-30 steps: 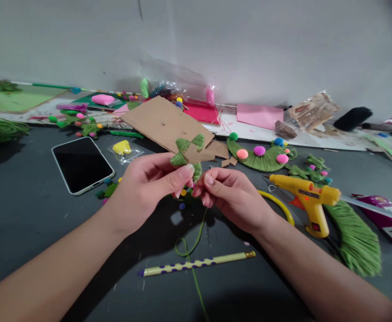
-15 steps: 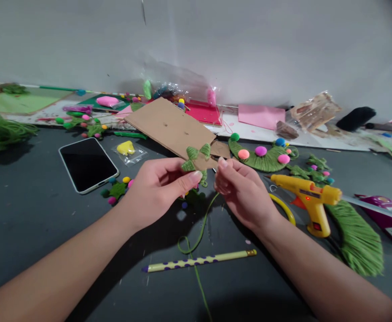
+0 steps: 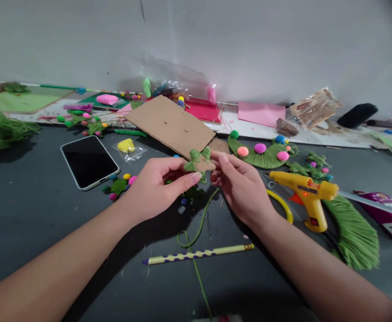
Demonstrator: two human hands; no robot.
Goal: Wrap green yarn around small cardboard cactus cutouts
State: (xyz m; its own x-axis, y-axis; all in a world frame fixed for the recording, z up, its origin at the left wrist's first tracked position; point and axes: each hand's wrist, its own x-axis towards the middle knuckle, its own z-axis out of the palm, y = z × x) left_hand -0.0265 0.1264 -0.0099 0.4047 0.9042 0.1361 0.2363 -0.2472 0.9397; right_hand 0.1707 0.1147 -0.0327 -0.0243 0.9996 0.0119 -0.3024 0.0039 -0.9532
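A small cardboard star, some of its points wrapped in green yarn, is pinched between the thumb and fingers of my left hand. My right hand is closed beside the star's bare right point, its fingertips close to it. A strand of green yarn rises from the table to my right hand's fingers, loops once lower down, and passes the pencil with purple spots. What lies inside the right fingers is mostly hidden. Under my hands, a green star with pom-poms is partly covered.
Rightward lie a yellow glue gun with a lit red light, a yarn-wrapped green arc and another arc with pom-poms. A phone and a bag with yellow clay lie left. Cardboard leans behind my hands.
My right fingers have shifted slightly, and the star has turned a little so more of its bare cardboard shows. My left hand keeps its pinch. The view has moved slightly.
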